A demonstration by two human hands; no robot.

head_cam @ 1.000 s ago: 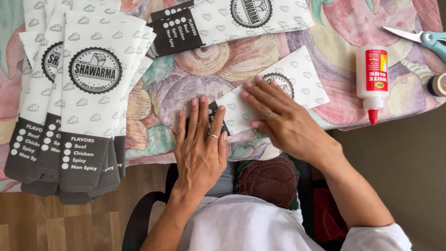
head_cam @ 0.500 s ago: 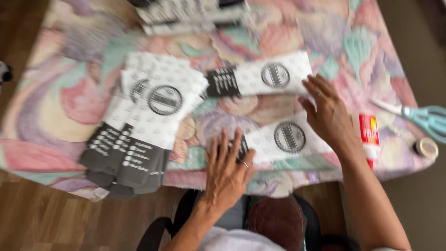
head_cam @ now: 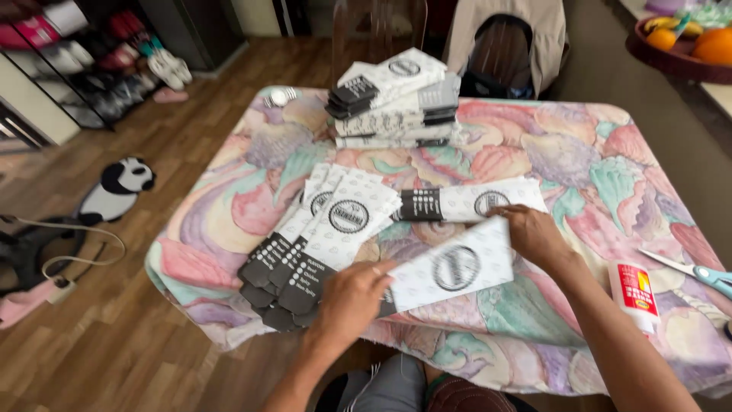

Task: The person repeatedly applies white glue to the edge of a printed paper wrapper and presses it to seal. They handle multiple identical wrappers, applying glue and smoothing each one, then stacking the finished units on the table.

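Both hands, left hand point(head_cam: 352, 294) and right hand point(head_cam: 534, 233), pinch the ends of a white paper sleeve point(head_cam: 451, 267) at lower centre, seemingly just above the table point(head_cam: 579, 145); placing it squarely on the fanned pile point(head_cam: 316, 244) probably comes next.

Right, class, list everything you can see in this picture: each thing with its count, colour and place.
Paper sleeve: one, white and black, held by both hands.
Fanned sleeves: several, table left.
Single sleeve: one, table centre.
Stacked sleeves: one pile, far edge.
Glue bottle: one, white and red, right.
Scissors: one, blue handles, right edge.
Tablecloth: pastel swirls.
Panda toy: one, on the floor.
Fruit bowl: top right.
Left hand: sleeve's near end.
Right hand: sleeve's far corner.
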